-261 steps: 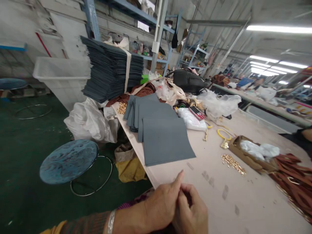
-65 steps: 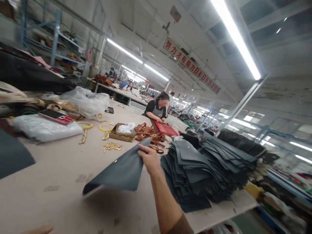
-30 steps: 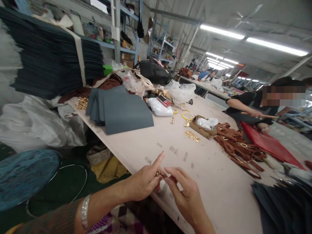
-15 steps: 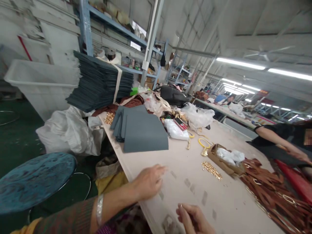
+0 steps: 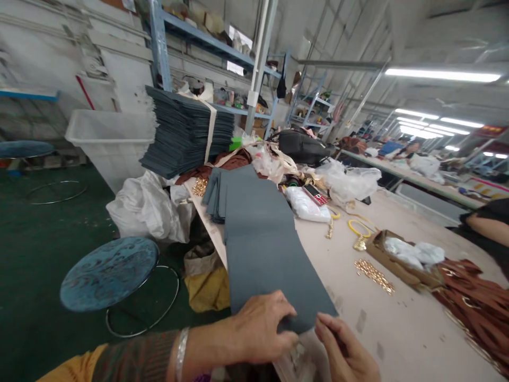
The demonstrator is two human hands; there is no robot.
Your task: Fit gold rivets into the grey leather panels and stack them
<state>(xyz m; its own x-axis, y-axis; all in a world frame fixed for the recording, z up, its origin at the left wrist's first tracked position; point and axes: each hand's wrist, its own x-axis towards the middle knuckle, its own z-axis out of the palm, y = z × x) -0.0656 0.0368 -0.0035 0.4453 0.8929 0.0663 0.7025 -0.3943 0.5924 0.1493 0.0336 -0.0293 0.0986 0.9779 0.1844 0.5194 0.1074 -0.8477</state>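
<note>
A grey sheet (image 5: 262, 254) lies lengthwise on the pale worktable (image 5: 401, 318), its near end by my hands. My left hand (image 5: 262, 329) curls its fingers over that near edge and grips it. My right hand (image 5: 345, 350) sits just right of the sheet's corner with fingers bent together; what it holds, if anything, I cannot make out. Behind the sheet lies a fanned pile of more grey sheets (image 5: 217, 188). A tall strapped stack of dark sheets (image 5: 186, 130) stands at the table's far left.
Gold metal fittings (image 5: 374, 269), a yellow ring (image 5: 360, 228), a box with white bags (image 5: 405, 257) and brown straps (image 5: 477, 307) lie to the right. A phone (image 5: 315, 194) rests on plastic. A blue stool (image 5: 109, 273) stands left. Another person's arm (image 5: 489, 228) shows at right.
A grey sheet now lies drawn toward me off the fanned pile, with my left hand closed on its near edge. My right hand has come up beside it.
</note>
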